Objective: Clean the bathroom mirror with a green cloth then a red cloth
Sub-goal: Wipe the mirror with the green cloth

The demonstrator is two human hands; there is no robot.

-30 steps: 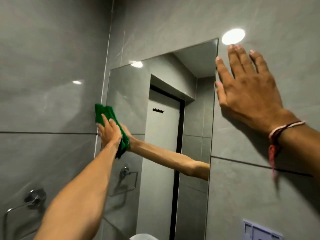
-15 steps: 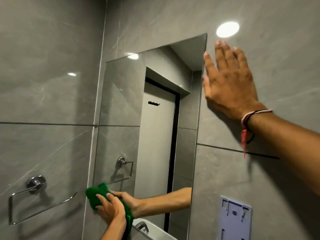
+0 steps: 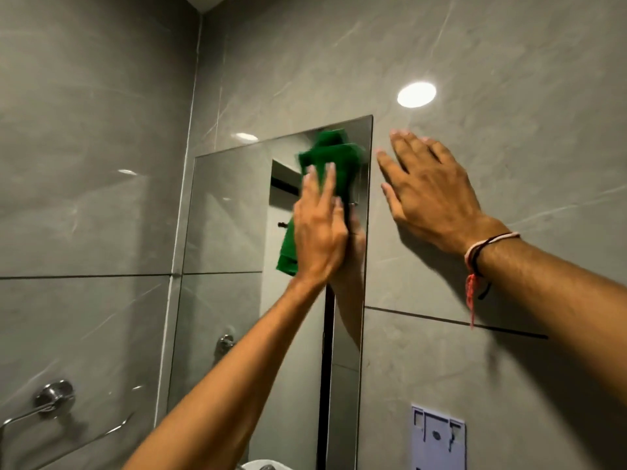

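Observation:
A tall frameless mirror [image 3: 224, 232] hangs on the grey tiled wall. My left hand [image 3: 319, 228] presses a green cloth [image 3: 332, 164] flat against the mirror's upper right part, close to its right edge. The cloth is blurred by motion and part of it hangs below my palm. My right hand [image 3: 431, 195] lies flat with fingers spread on the wall tile just right of the mirror, holding nothing. A red and black thread band circles that wrist. No red cloth is in view.
A chrome towel ring [image 3: 51, 401] is fixed to the left wall at the lower left. A pale plastic wall bracket [image 3: 437, 435] sits on the tile at the lower right. A white basin rim [image 3: 264, 465] shows at the bottom edge.
My left hand has swept the green cloth from the mirror's lower left corner up to its upper right part. My right hand stays flat on the wall beside the mirror.

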